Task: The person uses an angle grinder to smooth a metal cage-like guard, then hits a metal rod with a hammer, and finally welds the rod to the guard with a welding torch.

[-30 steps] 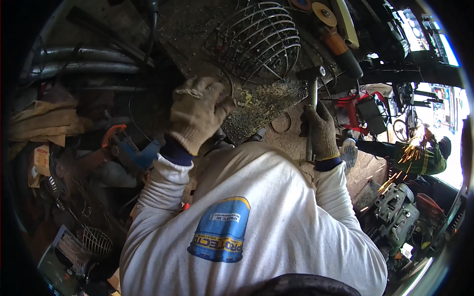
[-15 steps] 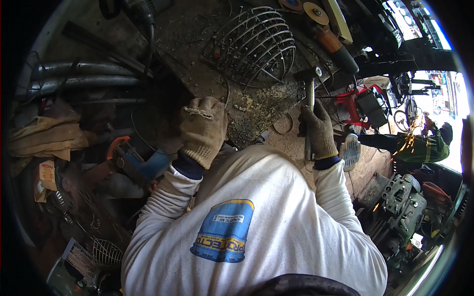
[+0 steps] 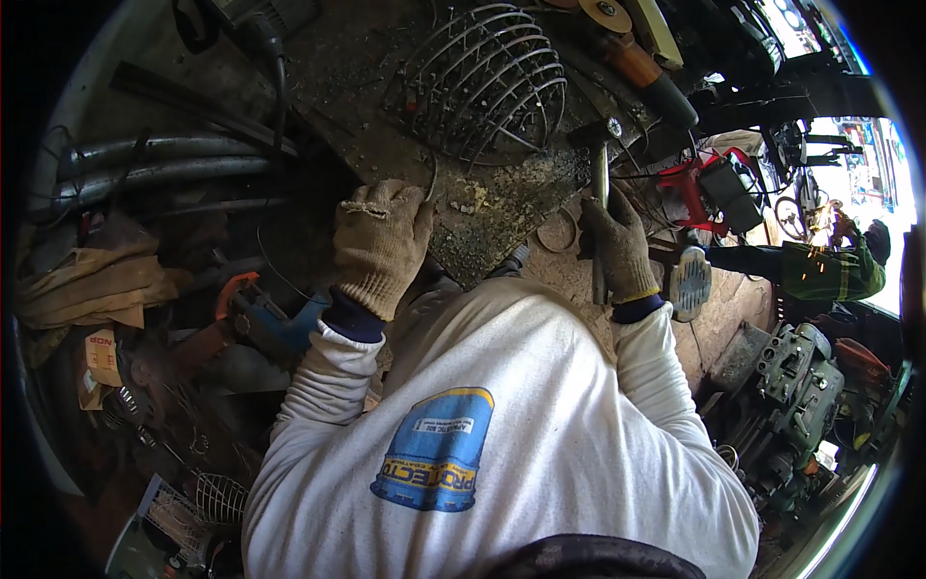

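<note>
My right hand, in a knitted work glove, is wrapped round the metal handle of a hammer. The hammer's dark head points away from me, over the right side of a grimy metal work surface. At that surface's left edge is my left hand, gloved too, with its fingers curled closed. A thin metal rod sticks up beside its thumb and seems pinched there; its lower end is hidden by the glove. Beyond both hands lies a domed cage of bent metal rods.
An orange and black angle grinder lies at the far right of the surface. Metal pipes and a brown cloth are at left. A greenish machine stands at right. Farther right, another person works amid sparks.
My left hand has shifted slightly left with the rod. The hammer stays in my right hand, almost where it was. The whole view has tilted a little.
</note>
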Demonstrator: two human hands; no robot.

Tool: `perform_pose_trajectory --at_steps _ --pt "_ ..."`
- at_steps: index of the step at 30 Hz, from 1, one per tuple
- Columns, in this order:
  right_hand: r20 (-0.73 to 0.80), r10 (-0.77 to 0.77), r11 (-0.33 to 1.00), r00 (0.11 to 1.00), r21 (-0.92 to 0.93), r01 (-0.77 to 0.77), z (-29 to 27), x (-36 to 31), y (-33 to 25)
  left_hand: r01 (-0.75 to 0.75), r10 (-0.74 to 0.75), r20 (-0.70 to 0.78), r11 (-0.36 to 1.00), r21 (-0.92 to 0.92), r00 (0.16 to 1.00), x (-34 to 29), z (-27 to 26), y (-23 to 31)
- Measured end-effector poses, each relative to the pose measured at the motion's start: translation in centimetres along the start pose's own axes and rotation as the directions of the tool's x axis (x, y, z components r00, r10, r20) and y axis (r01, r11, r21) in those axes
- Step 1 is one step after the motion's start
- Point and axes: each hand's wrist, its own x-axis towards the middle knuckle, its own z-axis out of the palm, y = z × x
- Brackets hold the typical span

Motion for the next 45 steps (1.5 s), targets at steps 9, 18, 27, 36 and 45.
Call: perform_pose_trajectory --at_steps 9,18,27,36,45 --pt "-0.084 -0.067 0.975 0.994 -0.217 0.047 -0.2 2.1 -2.7 -0.014 0.013 -0.019 0.999 -0.042 1.000 -0.4 -0.1 -0.1" --pt "0.012 -0.454 0.475 0.891 -0.843 0.253 -2.2 9.6 -7.5 -0.029 0.029 0.019 1.000 -0.013 0.999 -0.1 -0.6 0.6" --pt "0.258 -0.501 0.238 0.826 -0.876 0.419 -3.8 14.7 -9.3 -0.013 0.013 0.004 0.999 -0.034 1.000 0.0 -0.6 1.2" --pt "0.340 -0.515 0.053 0.787 -0.904 0.425 -3.6 18.8 -8.6 0.062 -0.063 0.017 0.995 0.084 0.998 -0.3 -0.4 2.8" --pt "0.286 -0.630 0.031 0.722 -0.920 0.391 -1.6 20.6 -8.4 0.135 -0.130 -0.053 0.985 0.109 0.990 2.3 -0.3 6.0"
